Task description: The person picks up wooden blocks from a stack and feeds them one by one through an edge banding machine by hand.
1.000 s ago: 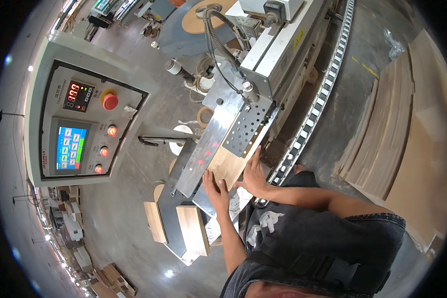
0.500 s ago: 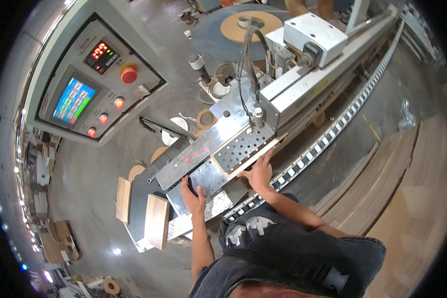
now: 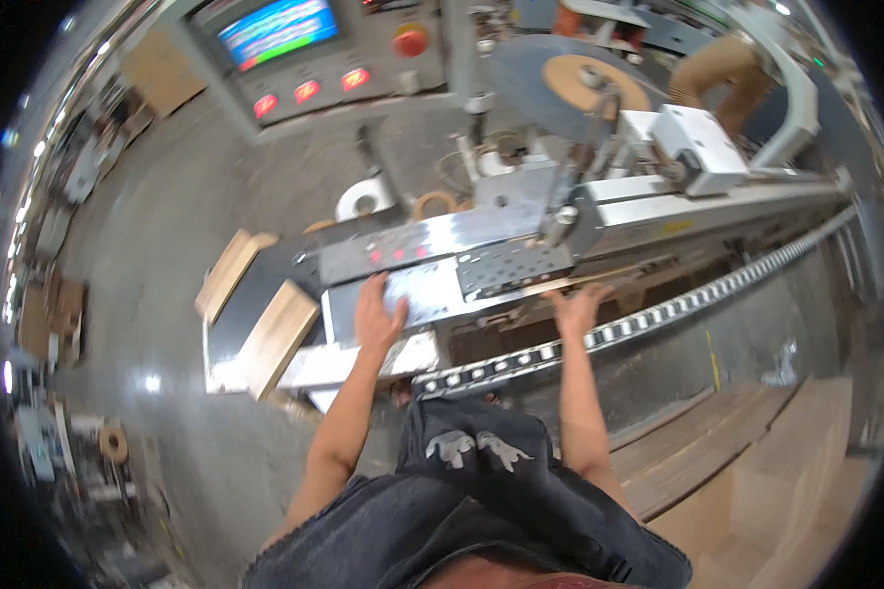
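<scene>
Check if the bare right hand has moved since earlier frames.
Yes: the right hand has moved rightward relative to the grey perforated rectangular metal plate.

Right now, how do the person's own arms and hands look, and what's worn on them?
The left hand and right hand are bare, with no gloves visible. Both forearms are uncovered, with no watch or band showing. The clothing is dark, with two pale patches low on its front; blur hides what they are.

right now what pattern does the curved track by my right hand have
The track alternates black and white, clearest in the head view.
</scene>
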Demonstrator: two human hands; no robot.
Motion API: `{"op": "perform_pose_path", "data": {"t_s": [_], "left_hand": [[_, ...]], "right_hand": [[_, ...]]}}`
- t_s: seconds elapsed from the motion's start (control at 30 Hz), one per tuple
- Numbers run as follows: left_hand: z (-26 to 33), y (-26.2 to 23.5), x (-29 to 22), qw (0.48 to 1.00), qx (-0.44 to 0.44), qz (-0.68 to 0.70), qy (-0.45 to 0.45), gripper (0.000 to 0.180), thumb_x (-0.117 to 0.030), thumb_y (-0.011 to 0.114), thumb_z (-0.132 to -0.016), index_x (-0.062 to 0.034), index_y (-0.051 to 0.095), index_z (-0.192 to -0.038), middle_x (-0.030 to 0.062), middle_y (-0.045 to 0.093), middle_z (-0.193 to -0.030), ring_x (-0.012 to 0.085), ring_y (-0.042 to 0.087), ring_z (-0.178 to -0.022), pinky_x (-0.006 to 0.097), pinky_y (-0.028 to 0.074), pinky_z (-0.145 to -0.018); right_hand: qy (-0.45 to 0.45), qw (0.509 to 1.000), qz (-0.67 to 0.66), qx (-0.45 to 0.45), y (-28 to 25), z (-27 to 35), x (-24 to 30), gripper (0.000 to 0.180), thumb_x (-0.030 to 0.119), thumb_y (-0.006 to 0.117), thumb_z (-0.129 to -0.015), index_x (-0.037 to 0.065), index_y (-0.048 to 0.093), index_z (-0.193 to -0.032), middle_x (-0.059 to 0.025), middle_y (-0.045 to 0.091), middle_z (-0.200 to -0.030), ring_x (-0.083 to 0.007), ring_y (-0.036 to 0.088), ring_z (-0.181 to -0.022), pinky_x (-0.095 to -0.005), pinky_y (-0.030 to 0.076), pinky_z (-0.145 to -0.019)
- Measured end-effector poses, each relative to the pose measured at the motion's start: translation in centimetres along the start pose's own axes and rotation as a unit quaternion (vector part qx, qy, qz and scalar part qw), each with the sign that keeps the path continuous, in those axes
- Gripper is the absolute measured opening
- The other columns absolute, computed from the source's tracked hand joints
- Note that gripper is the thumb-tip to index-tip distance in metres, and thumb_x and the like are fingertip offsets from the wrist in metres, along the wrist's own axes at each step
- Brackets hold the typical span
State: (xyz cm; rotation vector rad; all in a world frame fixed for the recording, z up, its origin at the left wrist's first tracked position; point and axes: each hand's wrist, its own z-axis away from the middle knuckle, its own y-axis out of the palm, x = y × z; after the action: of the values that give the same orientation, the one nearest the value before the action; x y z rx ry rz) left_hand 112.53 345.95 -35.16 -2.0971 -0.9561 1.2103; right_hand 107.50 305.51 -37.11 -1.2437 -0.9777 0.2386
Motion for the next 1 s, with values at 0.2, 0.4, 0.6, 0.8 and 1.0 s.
{"op": "perform_pose_path", "data": {"t_s": [0.2, 0.4, 0.6, 0.8, 1.0], "left_hand": [[0.3, 0.2, 0.0, 0.994, 0.05, 0.092, -0.015, 0.058, -0.034, 0.069, -0.096, 0.0041, 0.057, -0.137, 0.0256, 0.058, -0.142, 0.043, 0.05, -0.138, 0.049, 0.039, -0.118], [3.8, -4.8, 1.7, 0.978, 0.116, 0.167, -0.038, 0.043, -0.024, 0.072, -0.095, -0.0022, 0.062, -0.131, 0.0218, 0.059, -0.141, 0.0414, 0.051, -0.136, 0.048, 0.041, -0.116], [6.0, -13.1, 10.4, 0.992, 0.039, 0.098, -0.067, 0.039, -0.014, 0.078, -0.086, -0.0065, 0.067, -0.123, 0.0204, 0.057, -0.139, 0.0419, 0.055, -0.13, 0.048, 0.047, -0.109], [9.7, -19.9, 23.2, 0.976, 0.093, -0.1, -0.168, 0.086, -0.037, 0.088, -0.074, -0.0111, 0.053, -0.148, 0.0288, 0.038, -0.159, 0.0499, 0.032, -0.149, 0.059, 0.025, -0.124], [7.1, -22.7, 24.0, 0.959, 0.199, -0.109, -0.169, 0.114, -0.046, 0.09, -0.06, -0.0166, 0.042, -0.159, 0.0272, 0.028, -0.163, 0.0483, 0.023, -0.151, 0.065, 0.012, -0.125]], "right_hand": [[0.024, 0.998, 0.031, 0.05, -2.2, 3.1, 1.2, 0.075, 0.066, 0.074, -0.088, 0.0, 0.069, -0.122, -0.0253, 0.072, -0.115, -0.0441, 0.069, -0.105, -0.0509, 0.053, -0.1], [-0.178, 0.983, 0.037, 0.016, 3.1, 12.5, 4.6, 0.025, 0.038, 0.07, -0.099, 0.015, 0.075, -0.09, -0.0071, 0.074, -0.071, -0.0317, 0.07, -0.07, -0.0489, 0.053, -0.085], [-0.153, 0.977, -0.062, 0.139, 4.3, 19.4, 11.5, 0.039, 0.044, 0.059, -0.104, 0.01, 0.072, -0.091, -0.0069, 0.076, -0.073, -0.0343, 0.074, -0.077, -0.0461, 0.055, -0.072], [-0.145, 0.979, 0.075, 0.126, 4.9, 21.8, 14.3, 0.035, 0.043, 0.061, -0.101, 0.011, 0.075, -0.098, -0.0159, 0.076, -0.09, -0.0431, 0.071, -0.086, -0.0525, 0.055, -0.076], [-0.129, 0.983, 0.088, 0.097, 5.0, 21.8, 14.5, 0.032, 0.041, 0.065, -0.099, 0.011, 0.077, -0.1, -0.0149, 0.077, -0.09, -0.0404, 0.073, -0.085, -0.0494, 0.056, -0.074]]}}
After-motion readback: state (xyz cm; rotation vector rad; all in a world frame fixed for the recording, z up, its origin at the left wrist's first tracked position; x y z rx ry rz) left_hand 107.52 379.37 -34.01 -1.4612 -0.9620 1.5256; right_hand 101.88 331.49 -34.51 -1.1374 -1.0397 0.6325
